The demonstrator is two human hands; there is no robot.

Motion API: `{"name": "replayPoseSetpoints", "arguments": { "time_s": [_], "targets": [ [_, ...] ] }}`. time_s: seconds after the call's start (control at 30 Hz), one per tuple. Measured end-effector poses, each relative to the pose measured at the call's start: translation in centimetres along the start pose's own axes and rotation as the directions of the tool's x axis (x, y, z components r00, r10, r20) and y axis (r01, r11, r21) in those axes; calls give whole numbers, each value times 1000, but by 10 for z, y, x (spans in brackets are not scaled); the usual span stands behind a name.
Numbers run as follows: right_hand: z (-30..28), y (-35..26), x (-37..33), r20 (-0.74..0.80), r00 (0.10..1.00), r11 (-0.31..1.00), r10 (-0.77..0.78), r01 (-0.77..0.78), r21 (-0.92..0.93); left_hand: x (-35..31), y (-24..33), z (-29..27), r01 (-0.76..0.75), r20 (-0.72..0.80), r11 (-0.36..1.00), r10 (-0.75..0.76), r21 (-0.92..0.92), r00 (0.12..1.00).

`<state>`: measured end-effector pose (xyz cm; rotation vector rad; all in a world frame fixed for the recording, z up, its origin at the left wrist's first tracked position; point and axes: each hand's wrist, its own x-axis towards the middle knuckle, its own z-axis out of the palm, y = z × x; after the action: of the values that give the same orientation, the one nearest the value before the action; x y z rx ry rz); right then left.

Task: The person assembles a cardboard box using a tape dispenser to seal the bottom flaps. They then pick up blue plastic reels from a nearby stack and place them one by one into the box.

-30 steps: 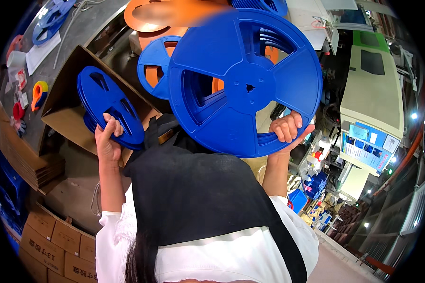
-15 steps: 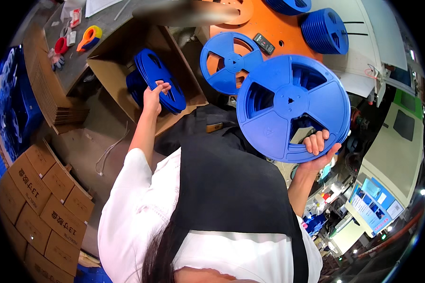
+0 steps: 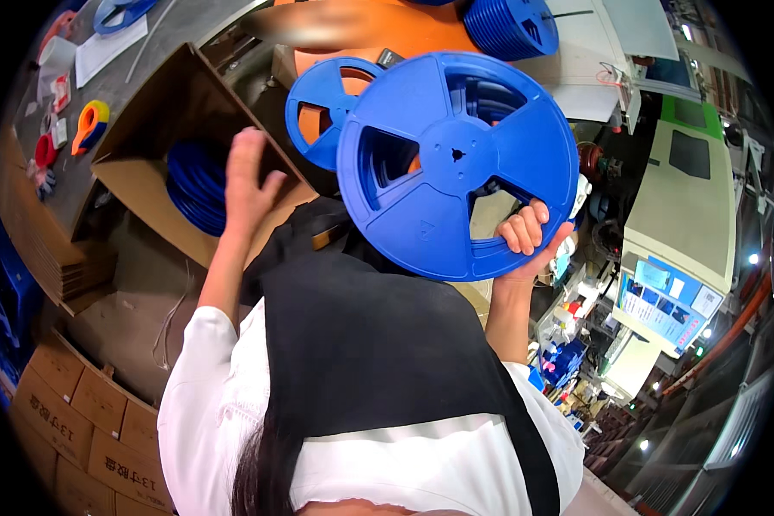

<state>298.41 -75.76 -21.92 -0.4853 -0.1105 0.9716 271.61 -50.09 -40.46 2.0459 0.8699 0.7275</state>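
My right hand (image 3: 525, 234) is closed on the rim of a large stack of blue plastic reels (image 3: 439, 162), its fingers hooked through a cut-out near the bottom. The stack is tilted up with its round face showing, in front of my chest. My left hand (image 3: 248, 189) is raised beside the cardboard box (image 3: 138, 193), fingers up, thumb apart, and holds nothing I can see; motion blurs it a little. Inside the box, left of that hand, several blue reels (image 3: 193, 189) lie together, partly hidden by the hand.
Behind the stack, another blue reel (image 3: 314, 82) is at the edge of an orange table (image 3: 387, 33), near a reel pile (image 3: 512, 33) with rods. A grey bench (image 3: 146, 64) holds a tape roll (image 3: 90, 125). Closed cartons (image 3: 60, 421) stand lower left; a machine (image 3: 679, 189) is at right.
My left hand has let go of the reels in the box and lifted away; those reels have sunk lower inside. The view has shifted, while my right hand keeps its hold on the stack.
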Motion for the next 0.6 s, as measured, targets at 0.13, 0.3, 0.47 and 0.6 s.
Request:
{"name": "replayPoseSetpoints", "arguments": {
  "time_s": [0.13, 0.3, 0.47, 0.6],
  "targets": [
    [5, 3, 11, 145, 989, 995, 41, -54, 85, 18, 77, -6, -617, 322, 776, 555, 133, 767],
    [21, -1, 14, 100, 992, 984, 79, -62, -167, 20, 81, -2, -682, 351, 725, 617, 97, 705],
    [39, -2, 26, -272, 962, 862, 34, -166, -479, -9, 58, 6, -20, 373, 907, 193, -420, 908],
    [7, -13, 21, -321, 947, 847, -26, -150, -511, -24, 53, -3, 643, 631, 78, -134, -762, 764]
  ]
}}
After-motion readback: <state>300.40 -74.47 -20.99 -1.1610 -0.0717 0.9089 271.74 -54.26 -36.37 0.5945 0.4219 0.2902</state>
